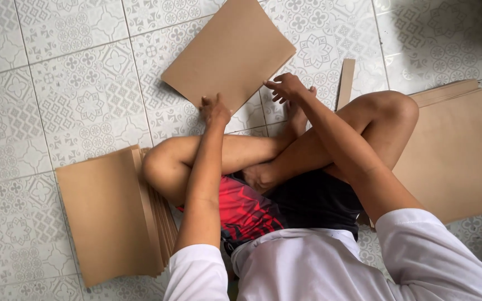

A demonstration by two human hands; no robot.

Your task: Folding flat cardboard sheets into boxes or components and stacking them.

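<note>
Pressing down with spread fingers, the left hand (pixel 215 109) and right hand (pixel 285 87) pin the near edge of the cardboard sheet (pixel 229 53) lying flat on the tiled floor (pixel 57 67) just beyond the crossed legs (pixel 308 145), where I reckon it could skid on the slick tile.

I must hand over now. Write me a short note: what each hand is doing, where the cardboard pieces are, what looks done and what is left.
Left hand: fingers on the near edge of the cardboard sheet lying flat on the tiled floor.
Right hand: open, touching the same sheet's near right edge.
Stack of sheets by the left knee; larger flattened cardboard at the right; a narrow strip beyond the right hand.
Done or left: cannot tell from this view.
</note>
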